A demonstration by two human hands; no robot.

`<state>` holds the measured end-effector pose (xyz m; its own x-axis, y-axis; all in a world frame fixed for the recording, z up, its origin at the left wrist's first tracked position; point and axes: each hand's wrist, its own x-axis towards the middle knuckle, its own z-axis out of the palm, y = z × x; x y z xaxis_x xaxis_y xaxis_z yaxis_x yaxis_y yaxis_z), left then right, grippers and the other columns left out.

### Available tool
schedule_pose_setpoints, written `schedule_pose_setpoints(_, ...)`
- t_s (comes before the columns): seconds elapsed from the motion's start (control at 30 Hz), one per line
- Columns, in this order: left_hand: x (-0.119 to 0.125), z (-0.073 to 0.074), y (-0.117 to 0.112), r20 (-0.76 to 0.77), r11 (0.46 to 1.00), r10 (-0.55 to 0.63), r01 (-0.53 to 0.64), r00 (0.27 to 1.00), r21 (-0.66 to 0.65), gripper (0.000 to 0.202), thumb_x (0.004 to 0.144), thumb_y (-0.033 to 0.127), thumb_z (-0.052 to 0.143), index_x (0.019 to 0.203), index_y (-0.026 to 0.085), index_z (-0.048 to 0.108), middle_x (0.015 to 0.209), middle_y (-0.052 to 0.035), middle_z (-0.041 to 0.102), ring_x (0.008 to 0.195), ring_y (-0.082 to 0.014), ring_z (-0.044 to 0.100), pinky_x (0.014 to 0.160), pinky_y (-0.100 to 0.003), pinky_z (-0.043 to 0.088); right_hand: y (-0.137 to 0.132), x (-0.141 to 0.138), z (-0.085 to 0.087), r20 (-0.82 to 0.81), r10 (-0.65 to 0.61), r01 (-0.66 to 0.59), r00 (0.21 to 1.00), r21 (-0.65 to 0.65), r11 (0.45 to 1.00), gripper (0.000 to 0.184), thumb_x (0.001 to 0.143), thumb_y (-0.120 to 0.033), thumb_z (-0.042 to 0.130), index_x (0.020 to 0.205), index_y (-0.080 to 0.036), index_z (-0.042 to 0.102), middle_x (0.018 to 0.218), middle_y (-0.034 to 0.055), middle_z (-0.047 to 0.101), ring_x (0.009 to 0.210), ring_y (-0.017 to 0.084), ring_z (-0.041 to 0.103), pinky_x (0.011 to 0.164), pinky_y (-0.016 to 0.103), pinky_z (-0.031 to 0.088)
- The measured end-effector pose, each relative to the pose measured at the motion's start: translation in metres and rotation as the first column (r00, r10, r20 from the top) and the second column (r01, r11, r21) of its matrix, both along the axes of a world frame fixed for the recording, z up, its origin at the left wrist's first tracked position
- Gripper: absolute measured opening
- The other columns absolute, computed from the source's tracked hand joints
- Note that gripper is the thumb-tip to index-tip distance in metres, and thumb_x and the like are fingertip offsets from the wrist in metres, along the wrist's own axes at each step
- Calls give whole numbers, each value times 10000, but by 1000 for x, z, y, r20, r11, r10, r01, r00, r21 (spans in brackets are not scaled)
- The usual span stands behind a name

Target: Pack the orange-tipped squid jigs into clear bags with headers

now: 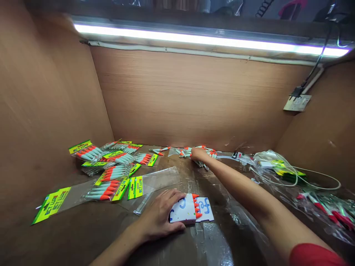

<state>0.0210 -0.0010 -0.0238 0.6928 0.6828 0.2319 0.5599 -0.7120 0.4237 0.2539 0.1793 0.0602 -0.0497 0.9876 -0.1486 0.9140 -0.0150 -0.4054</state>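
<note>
My left hand [163,208] grips a small white cardboard sleeve [181,210] with blue marker writing, thumb at its near side and fingers over the far side. Several orange tips of fishing lures [197,208] stick out of its right end, over a white card flap [206,210] with more blue writing. At the back, my right hand [198,155] is down in a pile of loose orange-and-pale-green lures [209,151]; its fingers are largely hidden. Just beyond my left hand lies a clear plastic bag [162,179] with a yellow header.
Filled lure packets [116,171] with yellow headers are heaped at left, beside a clear packet [51,203]. On the right lie a plastic bag [269,159], a looped white cord [318,185] and red-and-white lures [324,208]. Wooden walls [191,99] enclose the brown worktop under a tube light [210,42].
</note>
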Motion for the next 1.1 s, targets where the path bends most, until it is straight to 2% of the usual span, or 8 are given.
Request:
schedule_pose_setpoints(0.13, 1, 3, -3, 18, 1000, -7, 7, 1000, 14, 845, 680, 480, 827, 1415, 311, 446, 1403, -84, 524, 1305, -326, 469, 1106, -500, 377, 5, 0, 1, -239, -12, -14, 971, -106, 994, 328, 951, -338, 615, 1218, -148, 595, 1212, 92, 618, 1017, 228, 640, 851, 415, 561)
schedule_pose_setpoints(0.27, 1, 5, -6, 29, 1000, -5, 5, 1000, 2, 842, 663, 475, 840, 1399, 308, 467, 1391, -88, 522, 1273, -325, 490, 1085, -497, 396, -12, 15, 1, -568, -6, -73, 823, -116, 991, 147, 879, -226, 695, 973, -119, 659, 833, 26, 685, 690, 118, 654, 667, 255, 569)
schedule_pose_setpoints(0.4, 2, 5, -8, 54, 1000, -16, 17, 998, -17, 853, 652, 457, 848, 1401, 306, 468, 1383, -91, 516, 1245, -318, 508, 1070, -482, 409, -61, 33, -15, -832, -8, -42, 555, -38, 998, 137, 847, -252, 723, 908, -154, 649, 765, 9, 687, 685, 91, 681, 688, 192, 588)
schedule_pose_setpoints(0.53, 3, 6, -6, 92, 999, -30, 33, 995, -29, 811, 671, 411, 831, 1395, 311, 480, 1327, -79, 548, 1180, -303, 543, 1027, -451, 438, -115, 41, -49, -950, -51, 59, 308, -35, 998, 173, 805, -293, 766, 858, -173, 654, 767, 17, 708, 749, 138, 729, 675, 211, 631)
schedule_pose_setpoints(0.67, 4, 8, -4, 86, 998, -40, 44, 996, -46, 763, 707, 421, 804, 1392, 311, 486, 1309, -77, 559, 1169, -299, 543, 1007, -435, 444, -145, 35, -80, -964, -196, 190, -179, -229, 955, 182, 738, -215, 832, 804, -165, 670, 810, 16, 736, 790, 148, 746, 667, 177, 639)
schedule_pose_setpoints(0.73, 5, 9, -4, 79, 998, -40, 44, 996, -50, 759, 716, 420, 799, 1396, 309, 481, 1310, -79, 555, 1172, -297, 539, 1006, -432, 444, -150, 31, -88, -904, -226, 202, -363, -313, 928, 214, 694, -191, 869, 766, -148, 672, 814, 24, 742, 792, 149, 747, 680, 160, 636)
schedule_pose_setpoints(0.83, 7, 11, -4, 66, 997, -41, 45, 997, -58, 746, 728, 413, 791, 1397, 301, 480, 1307, -84, 553, 1167, -291, 540, 1004, -427, 445, -153, 28, -93, -887, -200, 216, -417, -310, 926, 269, 642, -208, 910, 750, -148, 671, 802, 12, 740, 759, 126, 737, 671, 139, 629)
schedule_pose_setpoints(1.1, 7, 11, -4, 75, 996, -40, 46, 996, -81, 723, 739, 393, 787, 1395, 300, 496, 1339, -87, 549, 1185, -291, 548, 1013, -430, 455, -152, 28, -96, -907, -140, 268, -398, -261, 927, 322, 612, -286, 928, 760, -148, 678, 794, -3, 725, 725, 104, 717, 619, 114, 605)
